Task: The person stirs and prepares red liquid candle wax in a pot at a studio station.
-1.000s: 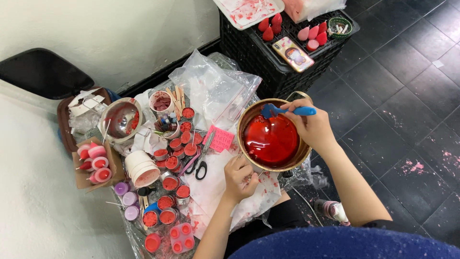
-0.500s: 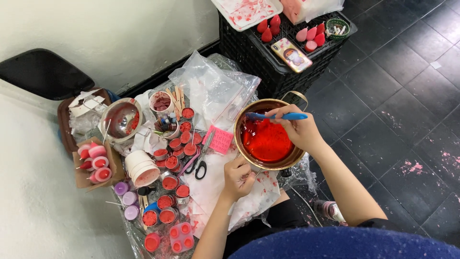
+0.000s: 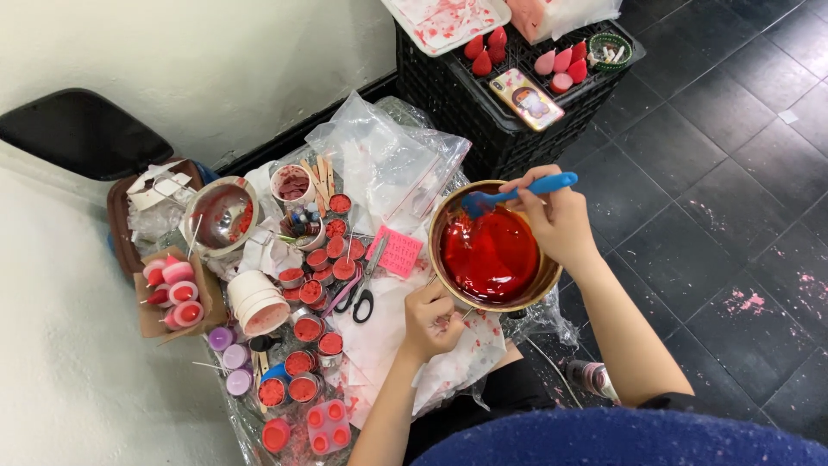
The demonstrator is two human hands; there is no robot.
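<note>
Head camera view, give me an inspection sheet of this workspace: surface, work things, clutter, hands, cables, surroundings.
Surface: clear plastic sheeting, smeared red.
Job's things: round bowl of glossy red liquid; blue spatula with its blade in the bowl.
Clutter: many small red-filled tins, scissors, pink mould, metal bowl, white cups.
Hands: right hand grips the spatula handle; left hand at the bowl's near rim.
Cables: nothing seen.
Surroundings: black crate with a phone on it, dark tiled floor, white wall.
</note>
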